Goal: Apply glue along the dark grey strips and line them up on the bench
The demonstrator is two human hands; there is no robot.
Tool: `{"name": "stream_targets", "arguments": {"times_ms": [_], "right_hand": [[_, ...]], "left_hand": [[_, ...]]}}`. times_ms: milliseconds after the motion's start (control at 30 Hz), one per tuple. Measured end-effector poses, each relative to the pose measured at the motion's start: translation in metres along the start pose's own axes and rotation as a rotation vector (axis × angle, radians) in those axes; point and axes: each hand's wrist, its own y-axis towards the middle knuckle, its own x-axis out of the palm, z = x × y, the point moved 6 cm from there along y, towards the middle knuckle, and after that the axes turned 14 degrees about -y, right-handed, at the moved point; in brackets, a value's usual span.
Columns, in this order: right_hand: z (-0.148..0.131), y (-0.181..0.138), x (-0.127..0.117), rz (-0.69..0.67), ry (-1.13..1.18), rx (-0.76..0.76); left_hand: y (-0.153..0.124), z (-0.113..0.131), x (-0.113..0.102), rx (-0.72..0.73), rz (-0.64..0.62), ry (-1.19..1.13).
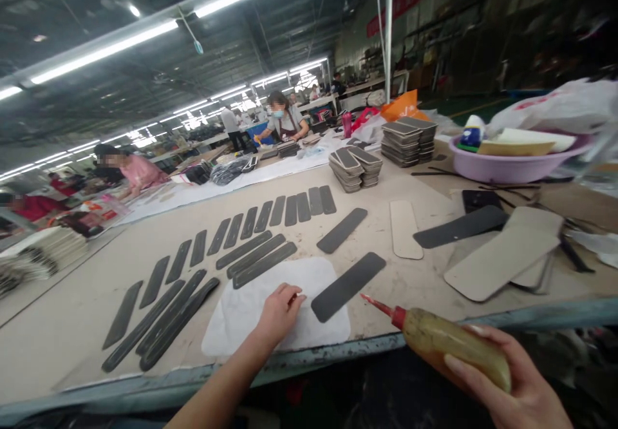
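My right hand [512,390] grips a squeeze bottle [449,342] of yellowish glue with a red nozzle that points left, toward a dark grey oblong pad [347,286]. That pad lies partly on a white cloth [251,313] near the table's front edge. On the cloth just left of the pad rests my left hand [279,313], its fingers curled and pressed down, holding nothing that I can make out.
Rows of dark strips [261,226] cover the table's left and middle. Beige pads [502,258] and a dark one lie at right, stacks of pads [357,166] and a purple basin [512,162] behind. Other people work at tables further back.
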Motion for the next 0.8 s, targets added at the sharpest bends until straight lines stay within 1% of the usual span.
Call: {"name": "stream_targets", "arguments": {"times_ms": [33, 67, 133, 200, 267, 333, 400, 467, 667, 733, 800], "right_hand": [[-0.009, -0.002, 0.008, -0.013, -0.051, -0.053], [-0.017, -0.003, 0.018, -0.033, -0.096, -0.114], [-0.035, -0.006, 0.037, -0.067, -0.175, -0.268], [-0.051, -0.011, 0.056, -0.110, -0.249, -0.455], [-0.064, -0.016, 0.073, -0.153, -0.302, -0.630], [-0.072, -0.021, 0.087, -0.203, -0.325, -0.740], [-0.076, -0.023, 0.097, -0.252, -0.325, -0.794], [-0.078, -0.024, 0.105, -0.288, -0.326, -0.813], [-0.076, -0.025, 0.120, -0.391, -0.345, -0.804], [-0.075, -0.022, 0.119, -0.384, -0.360, -0.793], [-0.074, -0.016, 0.115, -0.338, -0.384, -0.776]], "left_hand": [[-0.005, 0.010, 0.001, 0.113, -0.019, 0.018], [-0.012, 0.019, 0.005, 0.208, -0.064, 0.027], [-0.024, 0.029, 0.017, 0.343, -0.151, 0.053], [-0.034, 0.032, 0.027, 0.420, -0.181, 0.075], [-0.039, 0.030, 0.033, 0.458, -0.166, 0.076], [-0.040, 0.027, 0.035, 0.476, -0.139, 0.065], [-0.040, 0.026, 0.034, 0.495, -0.118, 0.055], [-0.040, 0.026, 0.033, 0.504, -0.105, 0.050], [-0.041, 0.024, 0.035, 0.471, -0.140, 0.064], [-0.041, 0.024, 0.035, 0.465, -0.148, 0.058], [-0.041, 0.024, 0.035, 0.468, -0.139, 0.047]]}}
